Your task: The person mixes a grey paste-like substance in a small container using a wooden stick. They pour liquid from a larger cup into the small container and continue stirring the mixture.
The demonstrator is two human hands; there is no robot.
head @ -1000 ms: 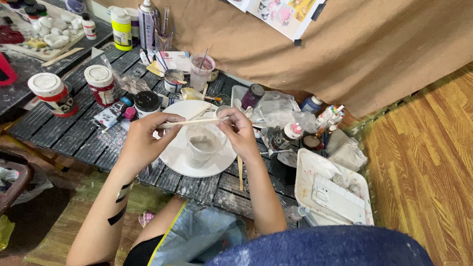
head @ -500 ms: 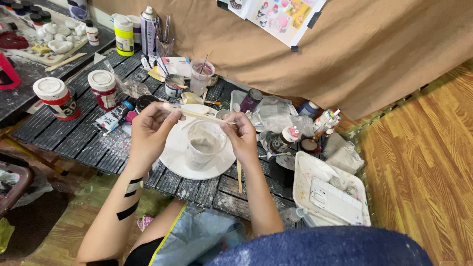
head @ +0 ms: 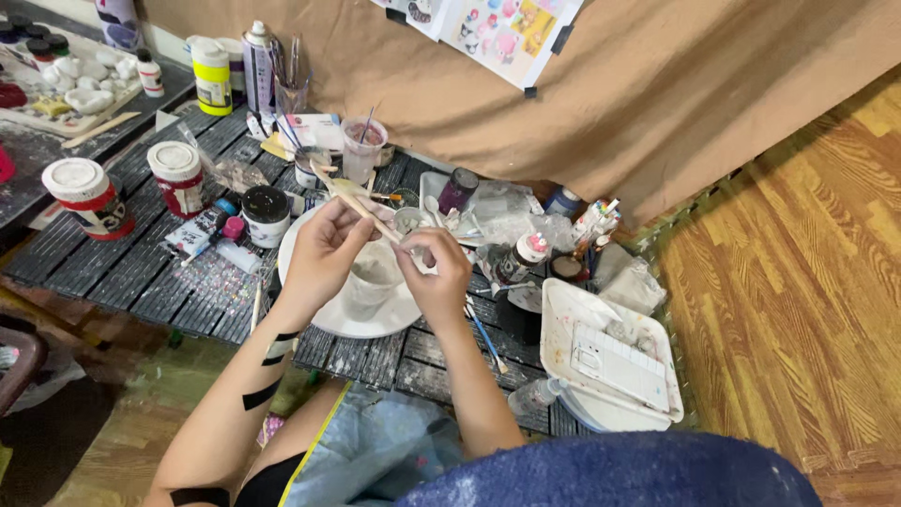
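Note:
My left hand (head: 322, 255) and my right hand (head: 437, 272) are raised together over a white plate (head: 324, 319) on the dark slatted table (head: 141, 272). Between them they hold a thin wooden stick (head: 357, 202) that slants up to the left. My left fingers pinch it near the middle. My right fingers close on its lower end, perhaps on something small there. A clear plastic cup (head: 371, 282) with pale grey paste stands on the plate right under the hands.
Two red paint tubs (head: 89, 195) with white lids, a black-lidded jar (head: 266, 214), spray cans (head: 258, 66), a cup of brushes (head: 364, 150) and small bottles (head: 526, 253) crowd the table. A white tray (head: 610, 361) lies at right. Brown cloth (head: 657, 94) hangs behind; wooden floor (head: 807, 282) lies right.
Both hands have lifted a little and tilted the stick so that its left end points higher. The view has shifted slightly downward.

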